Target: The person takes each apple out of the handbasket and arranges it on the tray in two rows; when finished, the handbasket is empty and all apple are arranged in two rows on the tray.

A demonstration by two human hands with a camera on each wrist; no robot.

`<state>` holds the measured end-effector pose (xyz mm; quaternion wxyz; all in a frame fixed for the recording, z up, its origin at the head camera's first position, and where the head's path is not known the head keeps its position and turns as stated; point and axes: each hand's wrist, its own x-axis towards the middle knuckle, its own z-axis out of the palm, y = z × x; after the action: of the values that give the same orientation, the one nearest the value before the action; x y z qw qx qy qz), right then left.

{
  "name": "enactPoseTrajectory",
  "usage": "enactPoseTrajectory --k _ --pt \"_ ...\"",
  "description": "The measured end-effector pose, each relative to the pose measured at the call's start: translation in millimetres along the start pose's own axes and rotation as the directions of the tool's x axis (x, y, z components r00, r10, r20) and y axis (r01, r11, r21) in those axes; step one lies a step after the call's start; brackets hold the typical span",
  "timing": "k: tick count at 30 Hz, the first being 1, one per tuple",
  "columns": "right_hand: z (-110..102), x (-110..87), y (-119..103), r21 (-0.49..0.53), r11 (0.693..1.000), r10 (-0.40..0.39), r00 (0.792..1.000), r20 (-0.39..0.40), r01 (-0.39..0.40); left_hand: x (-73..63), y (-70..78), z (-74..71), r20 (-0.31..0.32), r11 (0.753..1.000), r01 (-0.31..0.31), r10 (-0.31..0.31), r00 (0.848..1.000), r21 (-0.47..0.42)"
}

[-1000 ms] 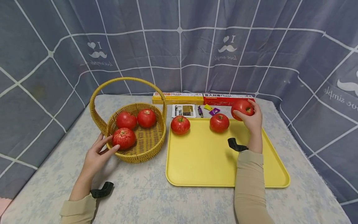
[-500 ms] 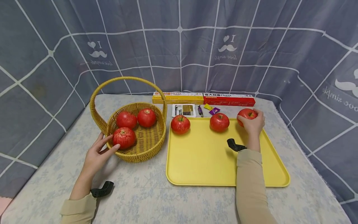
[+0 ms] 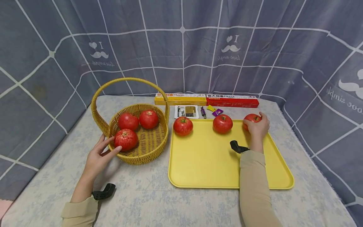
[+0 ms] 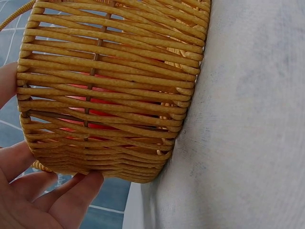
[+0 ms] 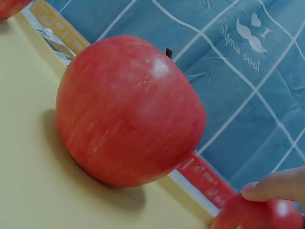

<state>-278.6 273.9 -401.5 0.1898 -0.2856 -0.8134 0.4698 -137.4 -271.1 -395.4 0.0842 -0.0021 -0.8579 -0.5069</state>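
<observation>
At the left stands a round wicker basket [image 3: 154, 154] with a tall handle, three red apples [image 3: 126, 139] inside. My left hand [image 3: 96, 159] holds its near left rim, fingertips beside the front apple; in the left wrist view the fingers [image 4: 78, 195] lie against the woven wall. My right hand [image 3: 258, 126] grips a red apple [image 3: 250, 119] at the far right corner of the yellow tray [image 3: 204, 157]. Two more apples sit along the tray's far edge, one at its left corner [image 3: 182, 126] and one mid-edge [image 3: 222, 124]. The latter looms large in the right wrist view [image 5: 128, 112].
Behind the tray lie a yellow pasta box [image 3: 180, 100] and a red pasta box [image 3: 232, 101], end to end. Before them are a flat white packet [image 3: 186, 112] and several wrapped candies [image 3: 217, 112]. A grey-blue curtain [image 3: 181, 50] encloses the table.
My right hand has lowered its apple onto the far right corner of the tray, moving slightly right and nearer. The left hand and basket have stayed put.
</observation>
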Motion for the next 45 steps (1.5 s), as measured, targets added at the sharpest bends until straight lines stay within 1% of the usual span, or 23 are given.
enactPoseTrajectory --k 3,6,9,10,12,14,16,18,19,21,23,25,26,28,29,32,35,36,38,40,41,43,45 --pt "-3.2 -5.1 -7.9 -0.014 0.999 -0.043 0.998 -0.038 0.043 -0.1 -0.5 0.2 0.0 1.0 -0.004 0.004 1.0 -0.002" --pt "-7.1 -15.6 -23.7 0.021 0.991 -0.133 0.988 -0.084 0.135 -0.2 -1.7 0.6 -0.003 1.0 -0.007 0.007 1.0 -0.006" --pt "-11.7 -31.0 -46.9 0.117 0.956 -0.255 0.958 -0.133 0.27 -0.4 -2.7 1.1 -0.003 1.0 -0.005 0.005 1.0 -0.008" --pt "-13.6 -37.7 -56.3 0.156 0.937 -0.291 0.947 -0.137 0.311 -0.5 -2.8 1.1 -0.003 1.0 -0.004 0.004 1.0 -0.01" --pt "-15.3 -51.9 -74.5 0.248 0.887 -0.366 0.92 -0.14 0.391 -0.5 -2.5 1.2 -0.003 1.0 -0.002 0.002 1.0 -0.012" --pt "-13.7 -68.4 -92.2 0.334 0.837 -0.421 0.9 -0.114 0.433 0.0 -2.1 1.2 -0.006 1.0 -0.002 0.002 1.0 -0.016" --pt "-8.0 -85.1 -106.2 0.426 0.77 -0.492 0.867 -0.079 0.475 0.6 -2.0 1.2 -0.01 1.0 -0.005 0.004 1.0 -0.021" --pt "1.6 -101.9 -116.8 0.516 0.7 -0.56 0.828 -0.032 0.494 1.0 -2.5 1.2 -0.011 1.0 -0.009 0.009 1.0 -0.023" --pt "7.2 -110.3 -120.9 0.564 0.66 -0.597 0.802 -0.007 0.496 1.2 -2.9 1.0 -0.011 1.0 -0.011 0.011 1.0 -0.023" --pt "20.0 -127.1 -126.8 0.65 0.579 -0.674 0.738 0.041 0.492 1.2 -3.7 0.8 -0.007 1.0 -0.013 0.013 1.0 -0.021" --pt "33.9 -143.8 -130.7 0.709 0.527 -0.733 0.673 0.1 0.468 1.3 -4.3 0.8 -0.006 1.0 -0.014 0.014 1.0 -0.017" --pt "47.8 -159.9 -132.0 0.737 0.504 -0.781 0.601 0.167 0.45 1.4 -4.6 0.8 -0.005 1.0 -0.014 0.014 1.0 -0.017" --pt "54.7 -167.6 -131.8 0.743 0.505 -0.796 0.57 0.205 0.438 1.5 -4.6 1.0 -0.006 1.0 -0.013 0.013 1.0 -0.017" --pt "65.8 -183.1 -131.5 0.757 0.508 -0.822 0.494 0.284 0.41 1.4 -4.3 1.1 -0.006 1.0 -0.013 0.013 1.0 -0.015" --pt "72.7 -189.3 -129.8 0.756 0.519 -0.827 0.457 0.327 0.398 1.4 -4.0 1.2 -0.006 1.0 -0.011 0.011 1.0 -0.015" --pt "92.6 -205.3 -126.1 0.73 0.57 -0.818 0.339 0.464 0.377 1.0 -2.9 0.0 -0.001 1.0 0.0 0.0 1.0 -0.008" --pt "115.5 -214.6 -123.4 0.672 0.624 -0.777 0.223 0.588 0.399 0.9 -2.1 -0.8 0.008 1.0 0.009 -0.009 1.0 -0.003" --pt "122.3 -217.4 -123.9 0.656 0.638 -0.759 0.186 0.624 0.404 0.9 -1.9 -0.9 0.011 1.0 0.013 -0.013 1.0 -0.002" --pt "136.8 -221.8 -125.6 0.635 0.648 -0.732 0.116 0.671 0.42 0.8 -2.0 -0.8 0.011 1.0 0.017 -0.017 1.0 -0.001" --pt "150.7 -225.3 -129.0 0.617 0.651 -0.709 0.066 0.702 0.442 0.7 -2.4 -0.8 0.009 1.0 0.021 -0.021 1.0 -0.002" --pt "156.6 -226.9 -131.3 0.607 0.647 -0.702 0.049 0.711 0.46 0.7 -2.7 -1.0 0.008 1.0 0.024 -0.024 1.0 -0.001" --pt "167.0 -229.6 -136.5 0.588 0.64 -0.689 0.03 0.724 0.495 1.1 -3.1 -1.3 0.005 1.0 0.024 -0.024 1.0 -0.001" --pt "175.4 -232.3 -141.9 0.563 0.632 -0.676 0.023 0.737 0.532 1.2 -3.4 -1.9 0.005 1.0 0.023 -0.023 1.0 0.0"
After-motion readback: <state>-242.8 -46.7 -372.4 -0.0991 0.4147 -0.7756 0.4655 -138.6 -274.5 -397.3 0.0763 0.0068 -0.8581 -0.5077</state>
